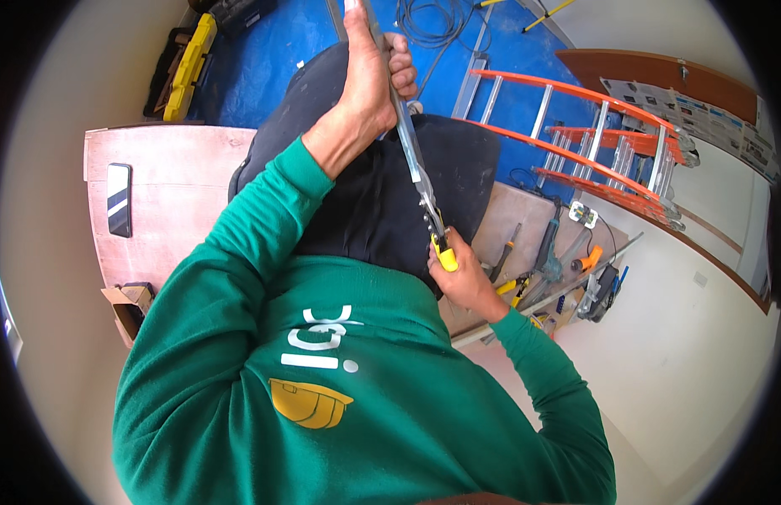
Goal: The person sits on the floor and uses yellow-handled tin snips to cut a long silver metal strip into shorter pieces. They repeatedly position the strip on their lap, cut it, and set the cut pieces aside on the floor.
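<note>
My left hand (pixel 372 84) is closed around a long, thin strip of grey metal (pixel 407 143), the thumb lying along it. The strip slants from the top of the view down across my dark trousers. At its lower end are the jaws of yellow-handled tin snips (pixel 446 255), which look to be around or against the metal; the exact contact is too small to tell. My right hand (pixel 472 276) grips the snips by their handles, close to my right thigh.
I sit on a wooden board; a phone (pixel 119 200) lies on its left part, near an open cardboard box (pixel 128 310). Several hand tools, an orange-handled tool (pixel 587 258) and a white power strip (pixel 583 215) are at right. An orange ladder (pixel 567 126) lies on the blue floor covering (pixel 517 34).
</note>
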Motion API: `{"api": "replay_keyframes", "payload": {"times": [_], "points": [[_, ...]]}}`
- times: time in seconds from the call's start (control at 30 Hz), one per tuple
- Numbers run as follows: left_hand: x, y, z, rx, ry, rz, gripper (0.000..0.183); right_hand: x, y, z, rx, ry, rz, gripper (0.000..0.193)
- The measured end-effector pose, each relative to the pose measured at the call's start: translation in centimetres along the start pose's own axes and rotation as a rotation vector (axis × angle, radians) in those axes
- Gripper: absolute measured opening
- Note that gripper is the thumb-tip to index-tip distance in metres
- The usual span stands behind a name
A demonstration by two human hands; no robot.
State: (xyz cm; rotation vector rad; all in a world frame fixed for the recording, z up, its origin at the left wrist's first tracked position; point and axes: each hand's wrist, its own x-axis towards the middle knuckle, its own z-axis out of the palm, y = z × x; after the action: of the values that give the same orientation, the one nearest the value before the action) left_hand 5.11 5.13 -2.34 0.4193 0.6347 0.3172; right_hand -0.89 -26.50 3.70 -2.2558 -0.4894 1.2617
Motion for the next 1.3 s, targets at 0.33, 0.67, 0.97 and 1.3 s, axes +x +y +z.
{"api": "replay_keyframes", "payload": {"times": [0.33, 0.67, 0.97, 1.3], "points": [[0.3, 0.9, 0.6, -0.025, -0.008, -0.007, 0.090, -0.3, -2.9, -0.1, 0.077, 0.029, 0.114, 0.031], [-0.4, 1.4, 0.9, -0.037, -0.044, -0.017, 0.090, -0.7, -5.1, -0.2, 0.095, 0.036, 0.133, 0.044], [-0.1, 1.4, 0.5, -0.034, -0.044, -0.005, 0.090, 0.3, -4.0, 0.6, 0.075, 0.054, -0.046, 0.031], [0.8, 1.5, -0.6, -0.009, -0.006, -0.018, 0.089, 1.9, -3.4, 0.7, 0.100, -0.027, 0.017, 0.034]]}}
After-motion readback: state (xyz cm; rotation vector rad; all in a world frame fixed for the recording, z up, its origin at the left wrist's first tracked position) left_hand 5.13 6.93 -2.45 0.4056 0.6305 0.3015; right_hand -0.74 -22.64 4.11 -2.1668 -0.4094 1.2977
